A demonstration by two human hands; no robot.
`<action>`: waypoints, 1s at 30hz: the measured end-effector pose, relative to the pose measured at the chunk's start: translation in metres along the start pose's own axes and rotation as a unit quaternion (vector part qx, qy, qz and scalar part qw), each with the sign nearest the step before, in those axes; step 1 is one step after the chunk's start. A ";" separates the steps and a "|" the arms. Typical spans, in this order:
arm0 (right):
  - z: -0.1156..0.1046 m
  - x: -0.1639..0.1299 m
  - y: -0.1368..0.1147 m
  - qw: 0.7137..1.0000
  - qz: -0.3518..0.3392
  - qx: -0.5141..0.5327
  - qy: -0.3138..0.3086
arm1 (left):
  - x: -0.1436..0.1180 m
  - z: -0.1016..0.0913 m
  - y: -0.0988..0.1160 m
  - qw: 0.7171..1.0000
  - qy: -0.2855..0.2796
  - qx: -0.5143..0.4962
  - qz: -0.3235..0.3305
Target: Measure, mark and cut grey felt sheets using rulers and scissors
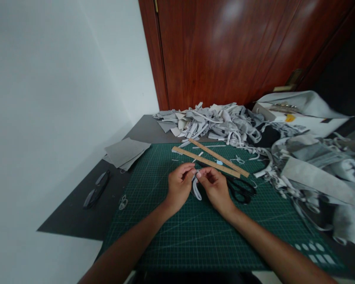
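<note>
I saw the left hand (180,185) and right hand (215,186) pinch a small grey strip (196,188) between closed fingers, held up over the green cutting mat (195,236), just below the wooden rulers (207,161), probably so both ends stayed tight.

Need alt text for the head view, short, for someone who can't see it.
Two bare hands, left hand and right hand, pinch a pale fabric strip between them over a green cutting mat. Beyond lie two wooden rulers, black scissors and a heap of grey scraps.
</note>
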State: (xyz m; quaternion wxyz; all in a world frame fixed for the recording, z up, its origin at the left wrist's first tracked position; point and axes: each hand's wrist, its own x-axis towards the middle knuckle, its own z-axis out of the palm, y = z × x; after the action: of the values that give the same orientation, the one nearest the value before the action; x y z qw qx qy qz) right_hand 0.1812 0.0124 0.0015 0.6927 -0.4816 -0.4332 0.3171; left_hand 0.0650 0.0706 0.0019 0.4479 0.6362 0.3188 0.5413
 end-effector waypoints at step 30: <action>-0.003 -0.002 0.005 0.998 -0.035 -0.047 -0.004 | 0.009 -0.007 0.003 0.995 -0.072 -0.047 -0.059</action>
State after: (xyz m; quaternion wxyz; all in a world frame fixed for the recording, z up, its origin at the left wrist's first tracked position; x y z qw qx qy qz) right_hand 0.1828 0.0108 -0.0042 0.6779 -0.4971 -0.4673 0.2739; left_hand 0.0598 0.0788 0.0081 0.5298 0.6323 0.2968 0.4810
